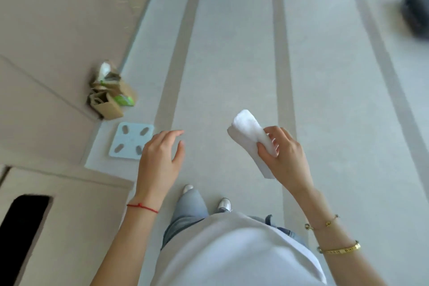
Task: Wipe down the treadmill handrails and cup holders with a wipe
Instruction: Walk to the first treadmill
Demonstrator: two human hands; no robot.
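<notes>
While she walks the striped floor (232,53), her right hand (286,155) pinches a folded white wipe (251,137) and her left hand (160,155) hangs spread, holding nothing. No treadmill shows; that loose pinch could let the wipe drop. Its long axis runs forward and leftward.

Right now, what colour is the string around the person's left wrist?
Red: a thin red string tied around the left wrist, seen clearest in the head view.
</notes>
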